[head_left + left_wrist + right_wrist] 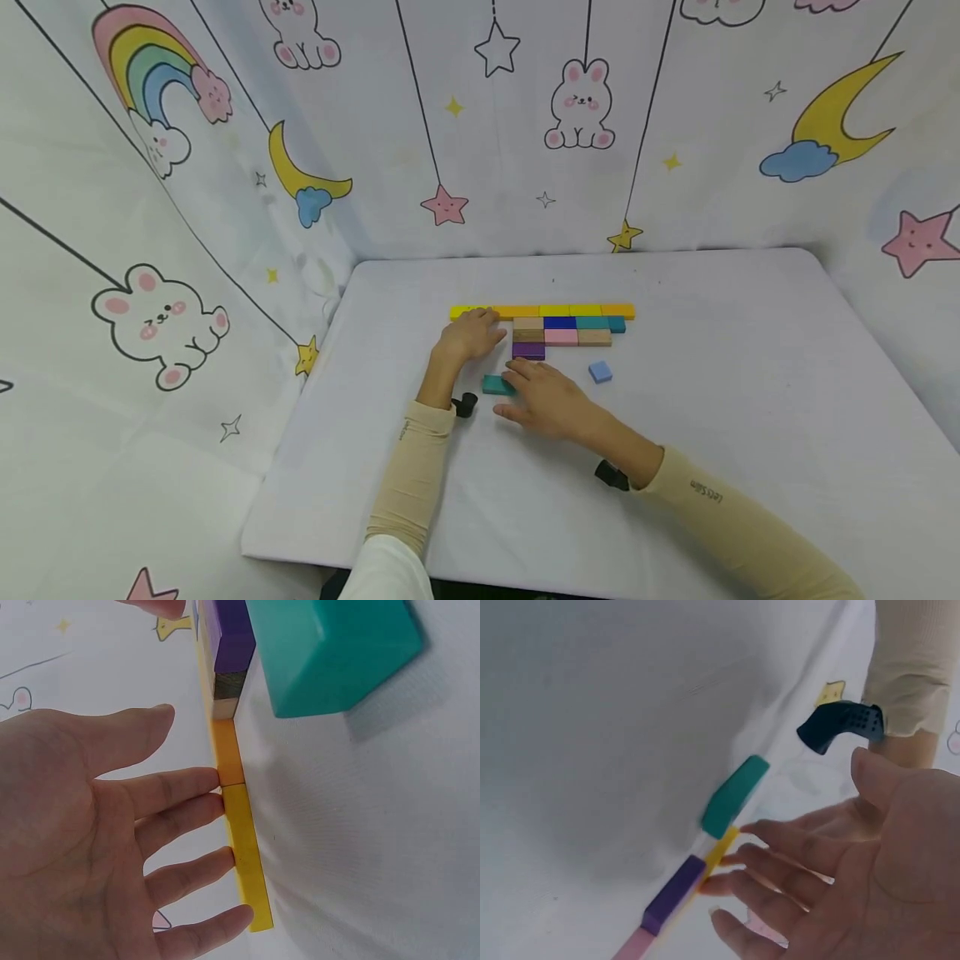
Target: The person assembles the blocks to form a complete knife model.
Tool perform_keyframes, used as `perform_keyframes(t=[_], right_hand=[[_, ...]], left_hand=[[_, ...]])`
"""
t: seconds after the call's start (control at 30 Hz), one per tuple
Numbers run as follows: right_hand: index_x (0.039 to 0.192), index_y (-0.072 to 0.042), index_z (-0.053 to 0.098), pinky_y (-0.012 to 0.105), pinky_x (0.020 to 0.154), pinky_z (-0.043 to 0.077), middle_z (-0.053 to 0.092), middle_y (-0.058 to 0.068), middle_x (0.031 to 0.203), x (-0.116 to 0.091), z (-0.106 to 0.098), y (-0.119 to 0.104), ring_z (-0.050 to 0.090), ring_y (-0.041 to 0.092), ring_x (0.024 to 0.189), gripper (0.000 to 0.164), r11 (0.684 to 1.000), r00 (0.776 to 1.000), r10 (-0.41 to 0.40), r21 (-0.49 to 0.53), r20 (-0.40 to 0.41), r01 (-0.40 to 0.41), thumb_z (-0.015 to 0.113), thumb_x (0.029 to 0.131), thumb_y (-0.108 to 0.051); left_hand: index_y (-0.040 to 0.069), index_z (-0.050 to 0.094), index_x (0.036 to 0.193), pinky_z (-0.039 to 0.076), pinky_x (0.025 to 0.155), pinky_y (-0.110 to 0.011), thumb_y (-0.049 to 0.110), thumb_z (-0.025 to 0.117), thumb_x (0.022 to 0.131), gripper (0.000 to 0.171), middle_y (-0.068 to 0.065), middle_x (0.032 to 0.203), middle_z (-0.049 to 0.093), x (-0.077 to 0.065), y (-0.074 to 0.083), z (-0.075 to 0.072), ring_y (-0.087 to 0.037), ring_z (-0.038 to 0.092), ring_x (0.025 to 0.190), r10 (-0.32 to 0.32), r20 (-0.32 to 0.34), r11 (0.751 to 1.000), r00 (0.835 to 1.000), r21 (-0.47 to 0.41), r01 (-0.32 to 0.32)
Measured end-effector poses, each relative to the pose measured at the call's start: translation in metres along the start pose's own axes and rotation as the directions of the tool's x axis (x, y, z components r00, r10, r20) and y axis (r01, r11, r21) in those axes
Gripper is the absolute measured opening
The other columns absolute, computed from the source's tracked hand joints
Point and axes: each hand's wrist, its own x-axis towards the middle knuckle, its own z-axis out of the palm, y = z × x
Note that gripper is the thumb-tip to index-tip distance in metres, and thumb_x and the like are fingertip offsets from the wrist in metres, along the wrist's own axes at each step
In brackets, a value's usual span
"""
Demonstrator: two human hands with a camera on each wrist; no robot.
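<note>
My left hand (pixel 471 335) rests on the left end of a long row of yellow and orange blocks. In the left wrist view its straight, spread fingertips touch the side of a yellow block (pixel 247 855) and the orange block (pixel 228 752) beside it. My right hand (pixel 551 402) hovers over the table with fingers loosely extended, near a teal block (pixel 495 385). That teal block (pixel 733 799) lies apart from the rows, just off the right fingertips, and no fingers curl round it. A purple block (pixel 528 351) sits just beyond the right hand.
Below the long row lie shorter rows with wooden, dark blue block (pixel 559 322), teal and pink block (pixel 561 337) pieces. A light blue block (pixel 600 372) lies loose to the right. The table (pixel 712 358) has a white cover and stands against a patterned cloth wall (pixel 510 167).
</note>
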Motion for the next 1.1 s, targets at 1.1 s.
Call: perform_keyframes(t=[1.1], right_hand=[[0.143,-0.001,0.06,0.045,0.117,0.044,0.057,0.012,0.145,-0.015,0.009,-0.021,0.055,0.027,0.135,0.072,0.967,0.995,-0.094,-0.236,0.021,0.096,0.061,0.101,-0.06]], left_hand=[[0.016,0.046,0.159,0.038,0.119,-0.055,0.045,0.045,0.111,0.055,-0.008,0.167,0.038,-0.002,0.003,-0.002,-0.031,0.034,0.154,-0.009,0.001,1.0,1.0,-0.001,0.009]])
